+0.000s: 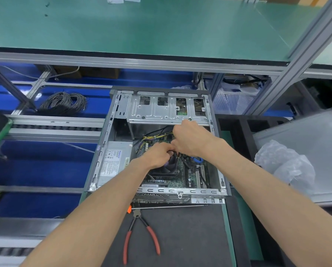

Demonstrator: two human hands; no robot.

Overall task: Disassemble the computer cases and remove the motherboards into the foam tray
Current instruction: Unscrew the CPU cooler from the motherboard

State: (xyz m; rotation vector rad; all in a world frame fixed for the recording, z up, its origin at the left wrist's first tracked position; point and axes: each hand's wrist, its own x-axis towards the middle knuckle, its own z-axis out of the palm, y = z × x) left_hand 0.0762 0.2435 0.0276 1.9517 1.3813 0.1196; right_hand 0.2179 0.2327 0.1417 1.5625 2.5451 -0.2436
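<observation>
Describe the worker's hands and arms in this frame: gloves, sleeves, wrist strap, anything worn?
Both are bare. The left hand and right hand have no gloves, and no rings show. Both forearms are uncovered down to the frame edge, with no sleeve in view. No watch, wristband or grounding strap on either wrist, no cables attached, no markings.

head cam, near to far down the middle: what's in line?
Red-handled pliers → long screwdriver → open computer case with motherboard → left hand → right hand → drive cage → green shelf.
</observation>
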